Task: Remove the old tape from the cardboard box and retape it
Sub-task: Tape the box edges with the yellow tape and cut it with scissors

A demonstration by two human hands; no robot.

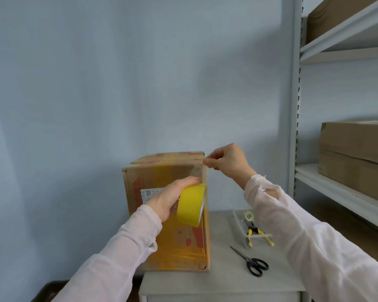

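Pale blue wall (118,83) fills most of the view, with grey metal shelving (294,105) at the right edge carrying brown stored cartons (354,153). Below stands a small grey table (223,280), and the cardboard box (162,171) sits upright on its left part, showing orange print, a white label and yellowish tape across its lower front. Both arms wear pale sleeves. The left hand (170,199) grips a yellow tape roll (190,205) and holds it against the box's front face near the right edge. The right hand (227,162) is curled at the box's upper right corner, finger and thumb pinching the end of a glossy strip (198,170) that runs up from the roll. Right of the box lie a clear plastic tray (238,223) holding yellow-handled pliers (255,233), and black scissors (250,259) just in front of it.
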